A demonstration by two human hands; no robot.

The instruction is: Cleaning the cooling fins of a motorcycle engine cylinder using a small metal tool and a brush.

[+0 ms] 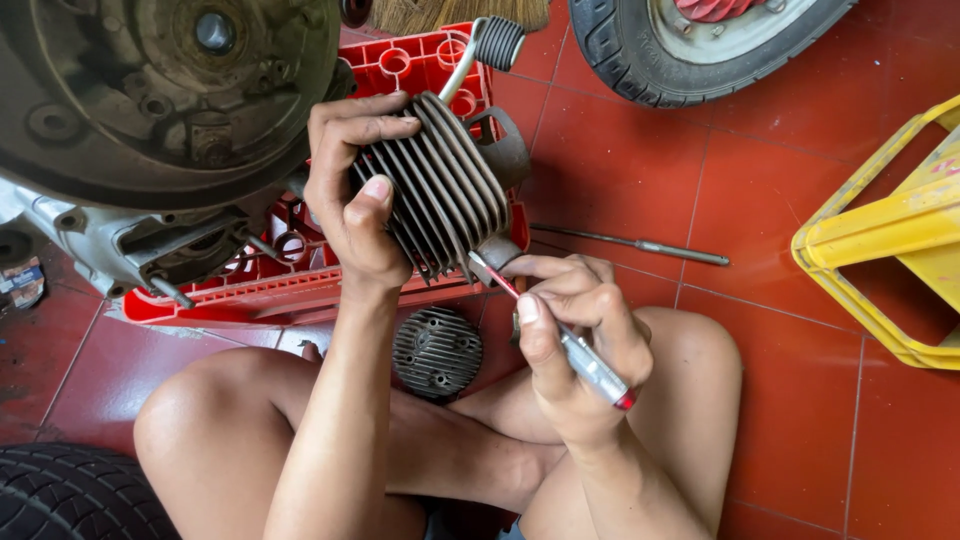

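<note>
The left hand (352, 195) is clamped around a finned metal cylinder (440, 190), dark and greasy, held up above the lap near the middle of the view. The right hand (570, 340) pinches a slim screwdriver (560, 335) with a clear, red-tipped handle; its tip touches the cylinder's lower end. Below the hands, on the floor between the person's bare crossed legs, lies one round finned cylinder head (436, 352), grey and dusty. Behind the cylinder sits one red plastic crate (290, 290), ribbed and moulded, with a grimy engine casing (150, 120) resting over its left part. The floor (780, 180) is glossy red tile with dark joints. One thin metal rod (635, 243) lies on it to the right. One yellow plastic stool (890, 250) stands at the right edge. Two black rubber tyres show: one far right (640, 60), one near left (70, 495).
</note>
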